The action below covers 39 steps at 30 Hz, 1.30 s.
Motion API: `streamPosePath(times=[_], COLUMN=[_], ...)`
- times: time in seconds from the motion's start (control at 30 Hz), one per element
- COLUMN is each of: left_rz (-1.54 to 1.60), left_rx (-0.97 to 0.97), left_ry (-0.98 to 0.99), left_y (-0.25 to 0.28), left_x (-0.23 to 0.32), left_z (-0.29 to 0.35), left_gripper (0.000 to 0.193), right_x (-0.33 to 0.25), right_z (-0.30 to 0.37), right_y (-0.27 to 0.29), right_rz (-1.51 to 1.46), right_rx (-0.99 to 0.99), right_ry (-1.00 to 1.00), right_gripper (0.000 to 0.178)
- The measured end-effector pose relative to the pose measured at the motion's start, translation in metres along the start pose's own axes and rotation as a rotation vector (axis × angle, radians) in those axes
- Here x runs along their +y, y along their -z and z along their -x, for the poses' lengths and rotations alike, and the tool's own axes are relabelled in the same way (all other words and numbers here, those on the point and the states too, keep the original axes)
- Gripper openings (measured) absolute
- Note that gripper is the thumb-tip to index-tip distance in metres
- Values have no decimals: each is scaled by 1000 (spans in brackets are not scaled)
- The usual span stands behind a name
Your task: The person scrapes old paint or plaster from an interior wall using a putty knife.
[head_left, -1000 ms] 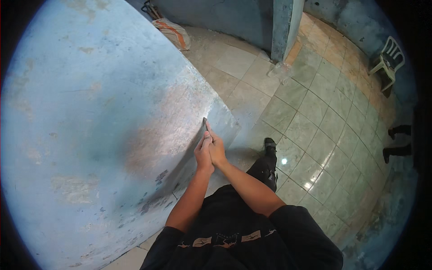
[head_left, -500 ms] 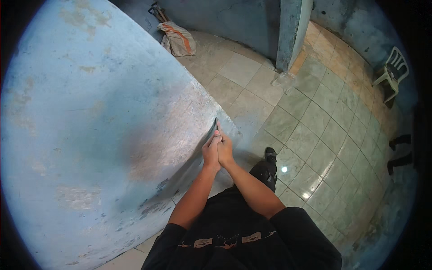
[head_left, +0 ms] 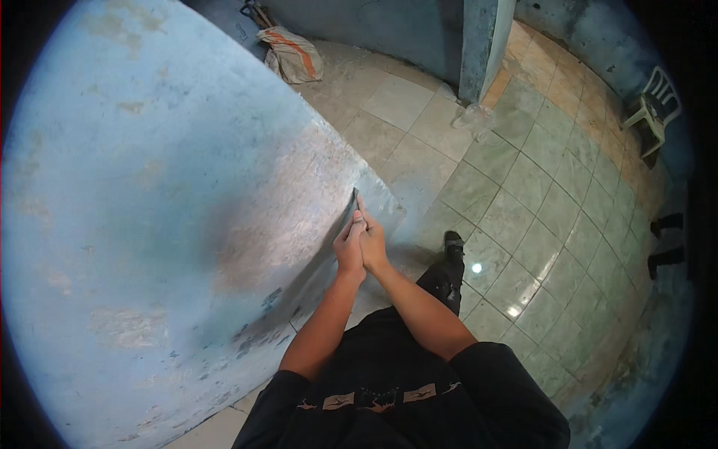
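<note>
My left hand (head_left: 348,243) and my right hand (head_left: 373,241) are clasped together in front of me, closed around a scraper. Its thin dark blade (head_left: 355,194) sticks out beyond the fingers and meets the wall close to its end edge; the handle is hidden in my grip. The right index finger lies stretched along the blade. Blue paint covers the wall (head_left: 134,217), with a rough pinkish patch (head_left: 277,217) of worn surface to the left of my hands.
Behind the wall's edge a white sack (head_left: 293,58) with an orange stripe stands near some tool handles. Clear plastic (head_left: 475,120) lies by a pillar (head_left: 479,52). A white plastic chair (head_left: 654,112) stands far right, above dark objects (head_left: 666,243). Greenish tiles (head_left: 523,187) cover the floor.
The blade's tip has moved slightly up and left along the wall, and both hands have shifted a little with it. The grip stays the same; my view has tilted slightly.
</note>
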<state>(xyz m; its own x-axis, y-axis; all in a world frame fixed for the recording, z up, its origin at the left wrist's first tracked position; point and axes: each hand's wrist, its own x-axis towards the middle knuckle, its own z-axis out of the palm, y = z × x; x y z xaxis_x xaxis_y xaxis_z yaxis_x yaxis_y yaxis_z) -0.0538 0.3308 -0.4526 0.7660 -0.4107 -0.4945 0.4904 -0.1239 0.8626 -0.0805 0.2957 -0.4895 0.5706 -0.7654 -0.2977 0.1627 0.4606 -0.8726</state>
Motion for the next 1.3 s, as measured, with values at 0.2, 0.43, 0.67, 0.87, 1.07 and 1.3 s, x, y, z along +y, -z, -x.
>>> streamPosePath(times=[0.2, 0.43, 0.67, 0.87, 1.07, 1.3], left_rz=[72, 32, 10, 21, 17, 53], left_rx=[-37, -79, -139, -81, -76, -57], left_ry=[-34, -9, 30, 29, -44, -14], left_y=[30, 8, -29, -66, -24, 17], left_x=[-5, 5, 12, 26, 11, -7], left_z=[5, -3, -23, -22, -18, 8], left_gripper=[43, 47, 50, 51, 50, 53], right_x=[1, -10, -24, -39, -24, 5], right_z=[18, 0, -31, -56, -25, 13], right_y=[-16, -7, 13, 25, 8, -3], right_rz=[25, 21, 21, -14, 21, 20], right_rx=[-31, -13, 17, 36, 54, -21], right_ry=[161, 153, 120, 79, 37, 166], right_gripper=[51, 51, 52, 54, 53, 52])
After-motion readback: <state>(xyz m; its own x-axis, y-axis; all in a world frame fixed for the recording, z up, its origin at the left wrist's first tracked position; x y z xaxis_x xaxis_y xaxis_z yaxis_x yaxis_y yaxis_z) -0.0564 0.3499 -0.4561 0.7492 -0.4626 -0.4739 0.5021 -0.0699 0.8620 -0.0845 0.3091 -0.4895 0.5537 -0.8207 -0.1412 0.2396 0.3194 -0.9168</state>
